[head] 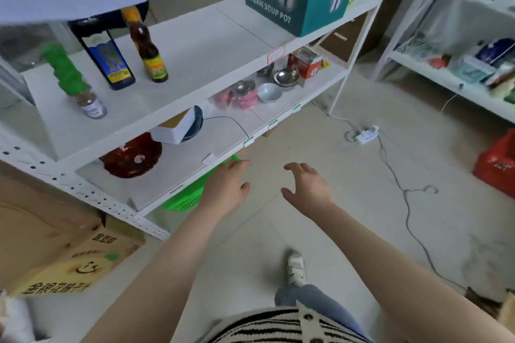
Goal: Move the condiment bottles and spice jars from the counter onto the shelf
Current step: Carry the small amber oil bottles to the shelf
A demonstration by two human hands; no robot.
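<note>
Low in the frame both bare forearms reach forward over the floor, empty. The left hand (227, 189) hangs palm down just off the lower shelf's front edge, its fingers (239, 166) straight and loosely together; the right hand (308, 185) is beside it, fingers (295, 167) spread and lightly curled, holding nothing. Farther up, at upper left, three of the task's things already stand on the top shelf (200, 47): a green-capped spice jar (80, 89), a dark blue-labelled bottle (108, 61) and an amber sauce bottle (147, 50). No desk is in view, so the next fetch likely means turning away; place newcomers on the bare board right of the bottles, upright and apart
</note>
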